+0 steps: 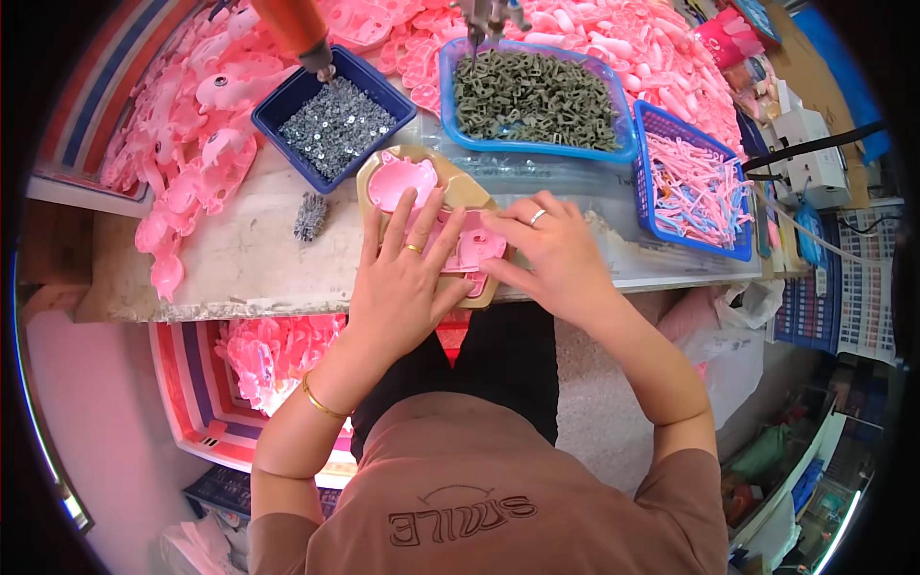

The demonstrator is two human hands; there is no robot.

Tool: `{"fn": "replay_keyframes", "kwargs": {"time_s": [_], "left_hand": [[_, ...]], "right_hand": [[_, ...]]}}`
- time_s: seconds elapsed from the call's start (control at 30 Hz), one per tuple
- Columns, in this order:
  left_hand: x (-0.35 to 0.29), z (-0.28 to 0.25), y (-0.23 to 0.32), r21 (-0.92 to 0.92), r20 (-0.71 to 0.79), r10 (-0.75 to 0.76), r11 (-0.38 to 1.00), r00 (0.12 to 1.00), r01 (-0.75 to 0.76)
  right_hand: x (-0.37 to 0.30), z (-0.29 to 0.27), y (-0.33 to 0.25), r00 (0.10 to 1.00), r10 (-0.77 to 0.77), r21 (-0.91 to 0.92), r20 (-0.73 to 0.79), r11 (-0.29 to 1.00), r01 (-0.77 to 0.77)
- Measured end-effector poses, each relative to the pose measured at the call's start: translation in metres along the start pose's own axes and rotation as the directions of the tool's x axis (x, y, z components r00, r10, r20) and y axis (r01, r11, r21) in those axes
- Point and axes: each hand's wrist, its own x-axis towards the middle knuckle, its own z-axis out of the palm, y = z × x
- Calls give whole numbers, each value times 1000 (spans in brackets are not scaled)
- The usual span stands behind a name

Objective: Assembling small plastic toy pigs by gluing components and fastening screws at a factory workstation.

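A tan moulded fixture [376,171] sits at the table's front edge. Pink plastic shell parts lie in it: a rounded piece [401,178] at its far left and a longer pink shell [476,245] nearer me. My left hand [401,273] lies over the fixture with its fingers spread, touching the pink parts and partly covering them. My right hand [548,251], a ring on one finger, has its thumb and forefinger on the right end of the longer shell, its other fingers curled.
Beyond the fixture stand a dark blue tray [271,117] of small screws, a blue tray [537,150] of grey-green clips and a blue basket [661,230] of pink and blue sticks. Pink shells [225,144] heap behind. A red-orange screwdriver [295,34] hangs above; a small bristly grey piece [310,217] lies left.
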Motion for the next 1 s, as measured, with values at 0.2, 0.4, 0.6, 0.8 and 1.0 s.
{"fn": "replay_keyframes", "kwargs": {"time_s": [0.2, 0.4, 0.6, 0.8, 1.0], "left_hand": [[1, -3, -2, 8, 25, 7, 1000, 1000, -7], [2, -5, 1, -13, 25, 17, 1000, 1000, -17], [2, -4, 0, -27, 18, 15, 1000, 1000, -15], [11, -14, -2, -156, -56, 1, 988, 998, -10], [47, -20, 14, -455, -255, -32, 886, 966, -91]], "right_hand": [[27, -18, 33, 983, 3, 277, 183, 959, -55], [93, -8, 104, 941, 305, 7, -150, 952, -307], [118, 16, 122, 919, 392, -55, 51, 919, -389], [97, -22, 106, 879, 474, 272, 50, 840, -469], [54, -18, 32, 919, 197, 720, 342, 574, -390]]}}
